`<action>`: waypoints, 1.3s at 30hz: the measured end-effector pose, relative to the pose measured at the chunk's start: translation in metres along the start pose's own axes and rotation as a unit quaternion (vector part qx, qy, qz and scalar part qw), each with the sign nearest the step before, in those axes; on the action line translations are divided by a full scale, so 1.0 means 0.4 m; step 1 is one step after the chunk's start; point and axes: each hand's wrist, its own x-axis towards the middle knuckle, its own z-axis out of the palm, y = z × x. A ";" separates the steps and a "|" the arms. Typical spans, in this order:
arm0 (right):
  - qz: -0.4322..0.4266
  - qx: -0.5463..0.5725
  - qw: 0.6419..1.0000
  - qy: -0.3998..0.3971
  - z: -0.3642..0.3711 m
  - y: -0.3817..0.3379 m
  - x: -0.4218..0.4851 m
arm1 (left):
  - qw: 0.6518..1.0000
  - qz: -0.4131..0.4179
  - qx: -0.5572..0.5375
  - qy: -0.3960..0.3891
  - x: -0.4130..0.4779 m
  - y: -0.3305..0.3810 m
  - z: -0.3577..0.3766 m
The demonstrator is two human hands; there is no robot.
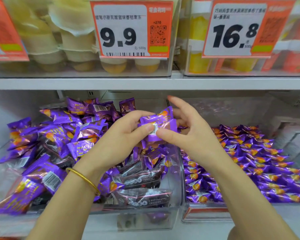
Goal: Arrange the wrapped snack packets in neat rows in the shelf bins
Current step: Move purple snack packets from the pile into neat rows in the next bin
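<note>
My left hand (123, 135) grips a small stack of purple wrapped snack packets (160, 123) above the left clear bin (177, 191), thumb pressed on the barcode side. My right hand (185, 134) is at the stack's right end, thumb touching its lower edge and fingers spread behind it. The left bin holds a loose jumbled heap of purple packets (55, 144). In the right bin (206, 213), purple packets (249, 163) lie in tidy overlapping rows.
A white shelf board (145, 84) runs just above the bins. On it stand clear bins of yellow jelly cups (73, 42) with orange price tags reading 9.9 (121, 30) and 16.8 (232, 28). A gold bangle (84, 179) circles my left wrist.
</note>
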 end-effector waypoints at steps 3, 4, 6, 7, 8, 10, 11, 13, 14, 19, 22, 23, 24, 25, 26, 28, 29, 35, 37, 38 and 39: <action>-0.008 0.058 0.998 -0.006 -0.008 0.000 0.001 | 0.999 -0.002 -0.040 0.012 0.001 0.000 0.009; -0.007 0.068 0.998 0.001 -0.008 0.000 0.001 | 0.998 -0.019 -0.060 0.017 0.000 0.001 0.014; -0.005 0.081 0.997 0.005 -0.008 -0.004 -0.001 | 0.992 -0.058 -0.108 0.031 0.003 -0.004 0.024; -0.001 0.088 0.996 0.001 -0.009 -0.004 -0.002 | 0.989 -0.070 -0.124 0.040 0.005 -0.005 0.028; 0.004 0.094 0.996 -0.002 -0.011 -0.003 -0.002 | 0.987 -0.078 -0.133 0.052 0.007 -0.003 0.033; 0.016 0.091 0.996 0.006 -0.016 -0.003 -0.004 | 0.981 -0.092 -0.148 0.087 0.012 0.000 0.040; 0.019 0.083 0.996 0.020 -0.021 -0.002 -0.005 | 0.975 -0.101 -0.166 0.107 0.015 0.002 0.041; 0.019 0.081 0.995 0.058 -0.034 -0.001 -0.005 | 0.964 -0.113 -0.196 0.141 0.020 0.001 0.035; 0.016 0.095 0.993 0.074 -0.041 -0.002 -0.004 | 0.963 -0.117 -0.191 0.153 0.021 -0.001 0.030; -0.042 0.211 0.974 0.067 -0.051 -0.003 -0.004 | 0.966 -0.154 -0.183 0.102 0.016 -0.003 0.030; -0.066 0.190 0.979 0.029 -0.029 -0.005 -0.006 | 0.954 -0.162 -0.247 0.057 0.016 0.012 0.037; -0.070 0.173 0.982 0.026 -0.024 -0.006 -0.006 | 0.950 -0.161 -0.264 0.039 0.015 0.017 0.036; -0.072 0.154 0.985 0.027 -0.020 -0.005 -0.007 | 0.950 -0.156 -0.269 0.020 0.014 0.019 0.035; -0.073 0.136 0.988 0.029 -0.018 -0.006 -0.008 | 0.955 -0.145 -0.261 0.004 0.013 0.017 0.034; -0.073 0.118 0.990 0.032 -0.017 -0.006 -0.009 | 0.960 -0.130 -0.246 -0.004 0.011 0.014 0.034; -0.061 0.101 0.992 0.039 -0.017 -0.006 -0.010 | 0.971 -0.105 -0.217 0.007 0.007 0.006 0.034; -0.052 0.101 0.992 0.045 -0.016 -0.009 -0.010 | 0.975 -0.093 -0.200 0.022 0.005 0.003 0.034; -0.011 0.027 0.999 0.015 -0.002 -0.032 -0.012 | 0.994 -0.007 -0.079 0.071 -0.020 0.012 0.023; -0.023 -0.041 0.999 -0.027 0.010 -0.042 -0.016 | 0.994 0.000 -0.078 0.075 -0.032 0.021 0.018; -0.035 -0.056 0.997 -0.037 0.018 -0.048 -0.015 | 0.995 -0.005 -0.070 0.076 -0.038 0.024 0.013; -0.048 -0.066 0.996 -0.038 0.025 -0.054 -0.015 | 0.996 -0.014 -0.050 0.075 -0.045 0.026 0.006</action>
